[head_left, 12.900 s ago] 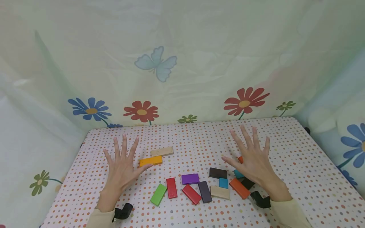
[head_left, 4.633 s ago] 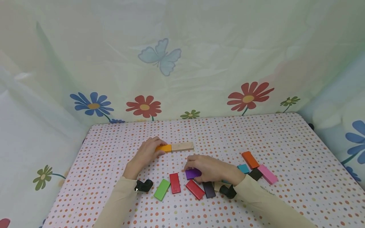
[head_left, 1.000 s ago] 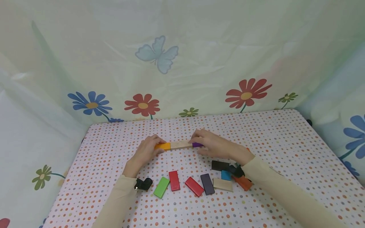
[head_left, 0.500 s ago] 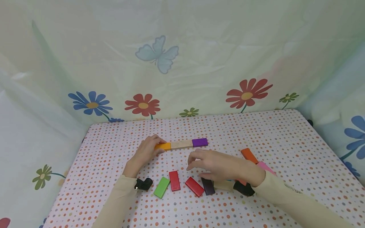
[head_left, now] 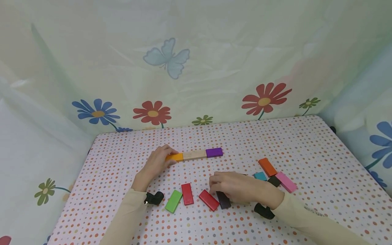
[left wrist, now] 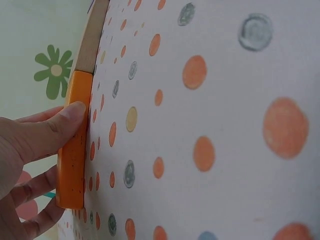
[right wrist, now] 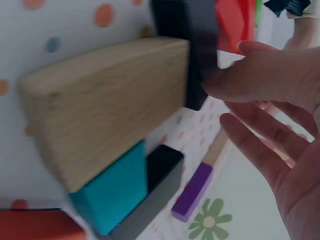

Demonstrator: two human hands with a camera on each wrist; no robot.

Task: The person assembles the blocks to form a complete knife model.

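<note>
Head view, left grip (head_left: 156, 164) pinching yellow block (head_left: 176, 157)

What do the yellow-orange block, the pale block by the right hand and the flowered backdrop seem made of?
Yellow-orange block: probably painted wood, smooth, evenly coloured, with small dark specks.
Pale block: apparently bare wood, matt, with faint grain.
Flowered backdrop: fabric or plastic sheet, creased, faintly shiny.

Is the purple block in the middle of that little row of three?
No, the plain wooden block lies in the middle, between the yellow block and the purple block.
</note>
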